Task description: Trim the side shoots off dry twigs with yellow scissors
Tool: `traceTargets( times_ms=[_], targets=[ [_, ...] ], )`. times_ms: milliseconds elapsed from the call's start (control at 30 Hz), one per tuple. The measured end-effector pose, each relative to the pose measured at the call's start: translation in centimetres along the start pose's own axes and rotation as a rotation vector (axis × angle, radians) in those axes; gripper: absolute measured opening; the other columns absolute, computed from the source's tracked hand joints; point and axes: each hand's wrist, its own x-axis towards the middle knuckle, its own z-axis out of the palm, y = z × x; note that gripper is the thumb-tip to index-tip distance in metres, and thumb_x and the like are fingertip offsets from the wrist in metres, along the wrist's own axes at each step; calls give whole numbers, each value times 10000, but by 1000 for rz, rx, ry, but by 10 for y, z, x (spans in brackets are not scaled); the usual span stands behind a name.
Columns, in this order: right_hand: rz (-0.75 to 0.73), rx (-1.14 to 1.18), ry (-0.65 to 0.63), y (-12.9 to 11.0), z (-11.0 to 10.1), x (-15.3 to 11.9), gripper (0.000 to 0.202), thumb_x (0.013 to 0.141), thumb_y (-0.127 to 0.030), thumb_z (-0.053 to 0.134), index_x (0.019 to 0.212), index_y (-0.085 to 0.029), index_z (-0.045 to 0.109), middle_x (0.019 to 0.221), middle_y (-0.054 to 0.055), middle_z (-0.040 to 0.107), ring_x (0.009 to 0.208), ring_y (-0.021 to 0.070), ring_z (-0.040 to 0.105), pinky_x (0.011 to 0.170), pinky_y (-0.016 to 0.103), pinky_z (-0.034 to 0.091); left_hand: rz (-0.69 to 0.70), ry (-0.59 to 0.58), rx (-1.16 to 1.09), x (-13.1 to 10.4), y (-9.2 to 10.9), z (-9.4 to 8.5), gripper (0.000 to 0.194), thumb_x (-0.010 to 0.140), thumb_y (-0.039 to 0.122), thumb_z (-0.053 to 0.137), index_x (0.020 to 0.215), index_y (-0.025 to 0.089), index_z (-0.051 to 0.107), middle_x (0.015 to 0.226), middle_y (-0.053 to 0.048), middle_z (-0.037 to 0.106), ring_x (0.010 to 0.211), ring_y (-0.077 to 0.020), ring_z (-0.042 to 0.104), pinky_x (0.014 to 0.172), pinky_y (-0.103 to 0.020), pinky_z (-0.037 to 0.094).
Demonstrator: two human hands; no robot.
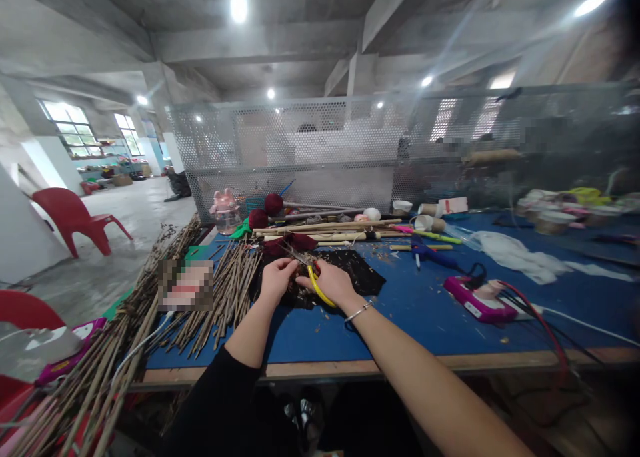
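Note:
Yellow-handled scissors (pixel 316 285) are in my right hand (pixel 334 282), their blades pointing up and to the left. Close beside the blades, the fingers of my left hand (pixel 277 279) are pinched together; what they hold is too small and hidden to name. Both hands are over a black cloth (pixel 365 275) strewn with brown plant scraps. A dark red cloth (pixel 295 242) lies just beyond the fingertips. To the left of my left hand, a pile of cut dry stems (pixel 233 287) is spread on the blue table (pixel 415 330).
Long dry branches (pixel 117 340) overhang the table's left edge. Dark red yarn balls (pixel 266 211) and wooden sticks (pixel 335 229) lie at the back, before a perforated metal screen (pixel 300 140). On the right are a glue gun (pixel 433 253), a purple power strip (pixel 480 299) with cables, and white plastic (pixel 523 253).

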Motion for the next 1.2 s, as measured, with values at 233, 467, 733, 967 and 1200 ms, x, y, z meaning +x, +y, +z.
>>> traceTargets(
  times_ms=[233,467,733,967,1200],
  targets=[
    [-20,27,24,1,2,0,593,682,-722,423,925,-190,524,892,87,650,850,248,611,675,297,400,-8,5,-53,-2,5,0,379,586,402,689,822,107,665,614,-15,612,453,-67,464,396,-172,339],
    [-25,78,29,2,3,1,546,724,-697,394,941,-212,522,898,74,649,854,241,610,642,281,384,-115,-141,-273,-5,10,1,391,575,415,712,825,119,657,681,-24,625,496,-58,505,418,-150,356],
    [-53,126,27,2,8,0,574,716,-689,428,988,-185,464,926,91,636,847,230,608,636,265,367,-86,-92,-172,-7,11,3,380,552,402,726,804,122,673,646,-14,636,455,-57,477,421,-175,347],
    [-38,102,3,-1,4,-1,541,736,-672,419,959,-187,509,897,86,640,828,219,605,627,258,360,-48,-58,-124,-6,10,3,389,580,407,702,841,120,680,684,-30,650,446,-56,464,420,-182,345],
    [-12,102,-41,-1,-1,1,515,728,-667,435,881,-196,577,852,74,650,812,212,611,603,242,365,-16,-43,-80,-6,10,1,414,596,401,689,883,102,687,716,-65,670,454,-65,471,407,-179,335]
  ],
)
